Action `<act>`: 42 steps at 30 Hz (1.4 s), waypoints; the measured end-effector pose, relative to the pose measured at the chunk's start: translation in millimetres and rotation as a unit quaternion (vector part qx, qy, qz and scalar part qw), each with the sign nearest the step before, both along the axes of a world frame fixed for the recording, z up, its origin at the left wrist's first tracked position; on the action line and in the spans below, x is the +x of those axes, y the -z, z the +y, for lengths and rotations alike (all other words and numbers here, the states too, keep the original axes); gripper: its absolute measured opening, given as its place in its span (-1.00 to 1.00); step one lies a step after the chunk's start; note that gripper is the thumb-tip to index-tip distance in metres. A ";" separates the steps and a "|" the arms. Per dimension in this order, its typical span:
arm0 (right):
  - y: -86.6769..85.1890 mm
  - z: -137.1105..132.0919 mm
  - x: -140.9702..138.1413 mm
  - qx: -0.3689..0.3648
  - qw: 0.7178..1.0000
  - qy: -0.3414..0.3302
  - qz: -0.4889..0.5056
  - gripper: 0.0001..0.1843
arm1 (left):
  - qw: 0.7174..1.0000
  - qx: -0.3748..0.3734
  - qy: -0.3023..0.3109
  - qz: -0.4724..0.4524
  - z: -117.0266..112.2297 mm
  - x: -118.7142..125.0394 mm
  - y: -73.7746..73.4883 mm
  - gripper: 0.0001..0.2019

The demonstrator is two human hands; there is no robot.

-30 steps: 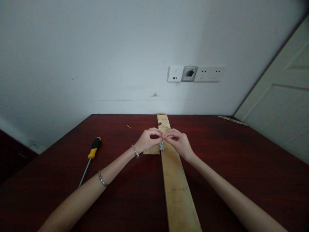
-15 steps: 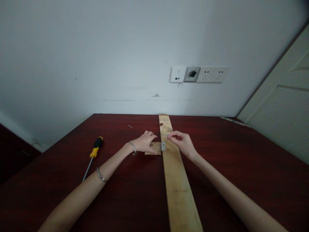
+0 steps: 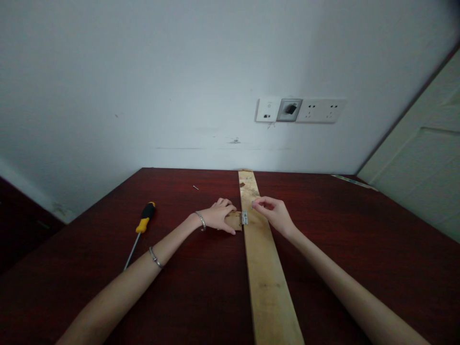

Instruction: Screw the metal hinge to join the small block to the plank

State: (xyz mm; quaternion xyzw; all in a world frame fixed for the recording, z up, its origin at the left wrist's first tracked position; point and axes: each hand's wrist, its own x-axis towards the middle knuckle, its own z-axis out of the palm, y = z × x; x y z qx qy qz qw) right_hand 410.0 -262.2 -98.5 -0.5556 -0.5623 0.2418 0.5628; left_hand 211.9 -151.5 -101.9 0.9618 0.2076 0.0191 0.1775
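A long pale wooden plank runs from the wall toward me across the dark red table. A small wooden block lies against the plank's left edge, joined to it by a small metal hinge. My left hand lies on the block, fingers curled over it and holding it down. My right hand hovers over the plank just right of the hinge, thumb and forefinger pinched on something tiny that I cannot make out.
A screwdriver with a yellow and black handle lies on the table to the left. A small loose screw rests near the wall. Wall sockets sit above the table, and a pale door stands at the right.
Both hands had been pinching together at the hinge. My left hand has dropped onto the small block and pressed it flat beside the plank; my right hand has drawn slightly right.
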 end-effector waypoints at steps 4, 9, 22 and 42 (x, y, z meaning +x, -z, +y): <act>1.2 0.4 0.1 -0.003 1.000 0.000 -0.003 -0.74 | 1.000 0.003 0.005 -0.001 -0.7 0.4 -1.7 -0.28; 2.9 0.8 0.5 -0.007 1.000 -0.002 -0.007 -0.74 | 1.000 0.005 0.009 0.002 -0.6 1.0 -2.1 -0.31; 1.5 -0.3 0.2 0.000 1.000 -0.002 -0.012 -0.72 | 1.000 -0.005 0.020 -0.018 1.4 -0.8 -2.0 -0.35; 2.7 -0.4 1.0 -0.008 1.000 -0.005 -0.021 -0.74 | 0.999 0.011 0.023 -0.020 3.1 -0.6 -0.3 -0.34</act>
